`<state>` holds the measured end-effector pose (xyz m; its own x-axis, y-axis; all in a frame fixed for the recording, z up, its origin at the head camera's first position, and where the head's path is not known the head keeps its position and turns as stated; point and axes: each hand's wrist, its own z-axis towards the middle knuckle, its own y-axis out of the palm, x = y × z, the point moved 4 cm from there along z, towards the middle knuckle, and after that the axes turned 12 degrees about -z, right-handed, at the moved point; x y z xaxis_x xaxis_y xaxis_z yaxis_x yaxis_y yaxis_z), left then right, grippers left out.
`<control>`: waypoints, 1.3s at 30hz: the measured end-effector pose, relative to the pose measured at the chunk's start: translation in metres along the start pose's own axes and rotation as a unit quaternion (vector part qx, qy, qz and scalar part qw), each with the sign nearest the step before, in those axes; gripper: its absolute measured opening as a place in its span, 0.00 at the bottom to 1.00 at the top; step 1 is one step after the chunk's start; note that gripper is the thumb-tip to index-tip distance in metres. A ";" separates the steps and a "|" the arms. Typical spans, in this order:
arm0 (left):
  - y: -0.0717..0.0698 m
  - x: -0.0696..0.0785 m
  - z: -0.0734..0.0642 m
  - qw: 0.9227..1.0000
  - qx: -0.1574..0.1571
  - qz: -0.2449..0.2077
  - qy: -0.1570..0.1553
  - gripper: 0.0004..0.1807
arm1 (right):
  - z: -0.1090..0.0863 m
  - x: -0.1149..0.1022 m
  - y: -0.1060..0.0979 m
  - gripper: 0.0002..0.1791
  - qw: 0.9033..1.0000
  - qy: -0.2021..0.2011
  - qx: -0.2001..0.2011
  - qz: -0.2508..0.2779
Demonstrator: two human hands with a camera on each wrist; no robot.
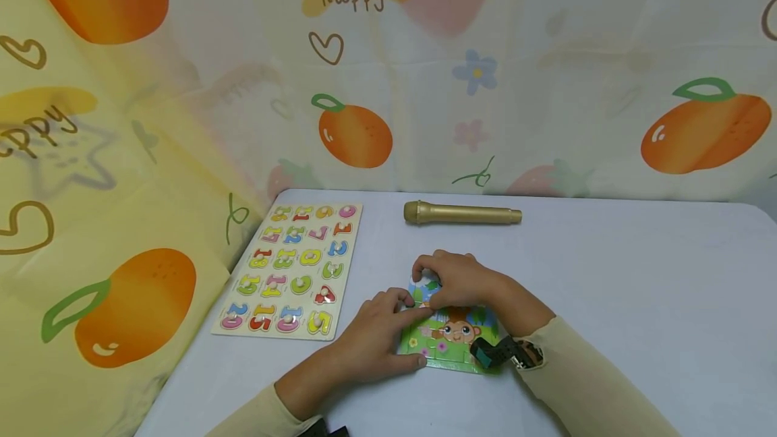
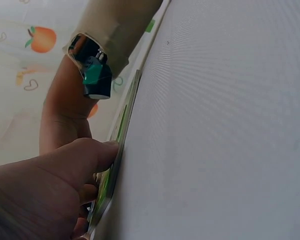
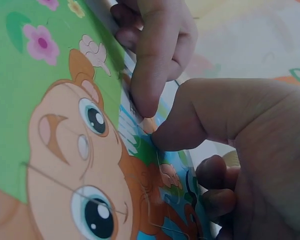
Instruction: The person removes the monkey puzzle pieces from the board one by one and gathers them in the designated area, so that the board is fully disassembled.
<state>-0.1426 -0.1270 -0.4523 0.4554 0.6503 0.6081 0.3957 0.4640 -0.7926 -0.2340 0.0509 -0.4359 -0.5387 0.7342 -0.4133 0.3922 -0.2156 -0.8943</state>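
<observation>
A jigsaw puzzle (image 1: 449,358) with a monkey on green lies flat on the table under both hands. My left hand (image 1: 378,337) rests at its left side, index finger stretched over the surface and thumb at the near left edge. From the left wrist, that thumb shows against the board's edge (image 2: 132,95). My right hand (image 1: 455,280) covers the far part, its thumb pressing the picture and its other fingers curled at the far edge. Close up in the right wrist view, the right thumb (image 3: 180,125) meets the puzzle near the left index fingertip (image 3: 146,102).
Left of the puzzle lies a number board (image 1: 285,272) with colourful numerals in rows. A gold toy microphone (image 1: 464,213) lies behind the puzzle. A fruit-print curtain (image 1: 425,86) hangs along the back and left sides of the white table (image 1: 637,302).
</observation>
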 end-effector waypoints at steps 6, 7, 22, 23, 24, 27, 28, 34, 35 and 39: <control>0.000 -0.001 -0.001 1.000 -0.002 -0.003 -0.006 0.39 | -0.001 0.000 -0.002 0.23 1.000 -0.002 -0.011 0.022; 0.000 -0.001 -0.001 1.000 -0.002 -0.003 -0.007 0.39 | -0.001 -0.001 -0.002 0.23 1.000 -0.001 -0.013 0.026; -0.001 0.003 -0.001 1.000 0.000 0.005 -0.004 0.39 | 0.000 0.002 0.000 0.24 0.999 -0.007 -0.017 0.048; -0.001 0.003 -0.001 1.000 0.000 0.005 -0.004 0.39 | 0.000 0.002 0.000 0.24 0.999 -0.007 -0.016 0.049; -0.001 0.003 -0.001 1.000 0.000 0.005 -0.004 0.39 | 0.000 0.002 -0.001 0.24 0.999 -0.007 -0.015 0.050; -0.002 0.003 -0.001 1.000 -0.001 0.003 -0.005 0.39 | 0.000 0.001 -0.002 0.25 0.999 -0.010 -0.011 0.052; -0.002 0.003 -0.001 1.000 -0.001 0.002 -0.006 0.39 | 0.000 0.001 -0.002 0.25 0.998 -0.011 -0.010 0.053; -0.002 0.003 -0.001 1.000 -0.002 -0.001 -0.006 0.39 | -0.001 0.002 -0.005 0.26 0.998 -0.015 -0.009 0.062; -0.002 0.003 -0.001 1.000 -0.002 -0.001 -0.005 0.39 | -0.001 0.002 -0.005 0.26 0.998 -0.015 -0.009 0.068; -0.003 0.001 -0.001 1.000 0.006 -0.007 -0.001 0.38 | -0.001 0.004 -0.005 0.24 0.995 -0.023 -0.008 0.097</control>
<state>-0.1425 -0.1276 -0.4495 0.4481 0.6453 0.6186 0.3927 0.4796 -0.7847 -0.2379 0.0557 -0.4331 -0.4849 0.6490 -0.5862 0.5041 -0.3403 -0.7937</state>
